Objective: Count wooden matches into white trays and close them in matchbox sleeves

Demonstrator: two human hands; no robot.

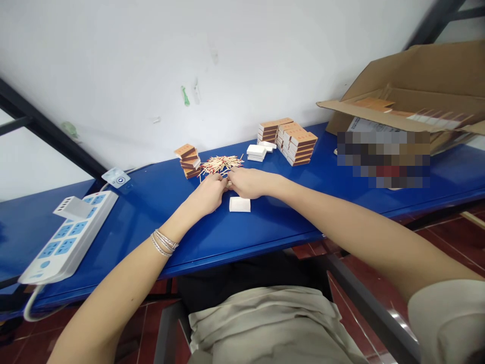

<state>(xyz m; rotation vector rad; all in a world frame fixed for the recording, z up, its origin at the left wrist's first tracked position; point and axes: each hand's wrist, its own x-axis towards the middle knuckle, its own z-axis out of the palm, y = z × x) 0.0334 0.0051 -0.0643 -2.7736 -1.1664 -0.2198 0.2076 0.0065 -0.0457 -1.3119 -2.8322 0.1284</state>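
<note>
My left hand (211, 193) and my right hand (245, 182) meet over the blue table, fingers closed on a small bunch of matches (229, 185) that is mostly hidden between them. Just beyond the fingertips lies a loose heap of red-tipped matches (222, 163). A white matchbox tray (240, 204) rests on the table close in front of my right hand. Left of the heap, a small uneven stack of matchboxes (188, 159) stands. Behind my right hand sit several white matchbox trays (256, 152).
Neatly stacked matchboxes (297, 141) stand near the wall. An open cardboard box (420, 101) holding more boxes is at the right, with a blurred patch before it. A white power strip (71, 235) and a small white device (115, 178) lie on the blue table (151, 242) at left.
</note>
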